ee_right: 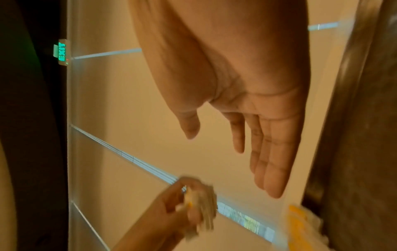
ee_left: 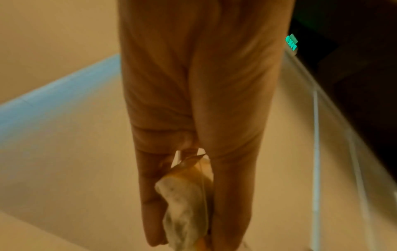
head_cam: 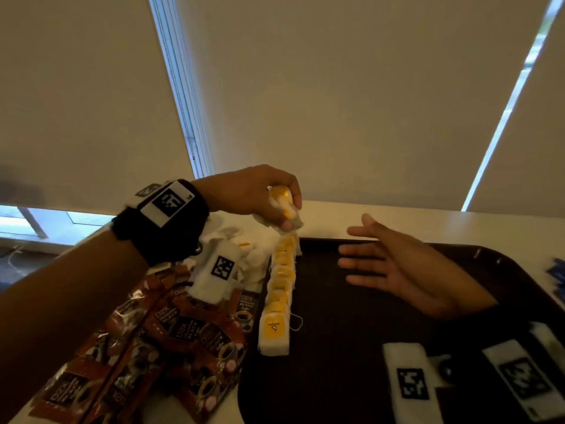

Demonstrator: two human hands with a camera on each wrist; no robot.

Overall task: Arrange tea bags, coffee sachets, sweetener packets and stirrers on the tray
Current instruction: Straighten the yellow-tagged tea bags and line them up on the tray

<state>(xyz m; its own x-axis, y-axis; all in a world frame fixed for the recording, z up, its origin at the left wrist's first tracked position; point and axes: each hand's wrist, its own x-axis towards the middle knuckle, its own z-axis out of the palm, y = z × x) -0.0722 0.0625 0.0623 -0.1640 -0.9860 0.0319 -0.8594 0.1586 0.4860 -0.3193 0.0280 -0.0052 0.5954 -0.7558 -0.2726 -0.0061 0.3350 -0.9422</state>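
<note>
Above the tray (head_cam: 351,347), left hand (head_cam: 250,194) around tea bags (head_cam: 282,206); right hand (head_cam: 394,267) flat.

We cannot count the white, yellow-tagged paper tea bags (head_cam: 282,206) bunched in the left hand (head_cam: 250,194), since its fingers cover most of them. The dark brown plastic tray (head_cam: 336,347) is cut off at the lower and right edges. Small blue things (head_cam: 558,275) at the right edge are too blurred for us to name.
</note>
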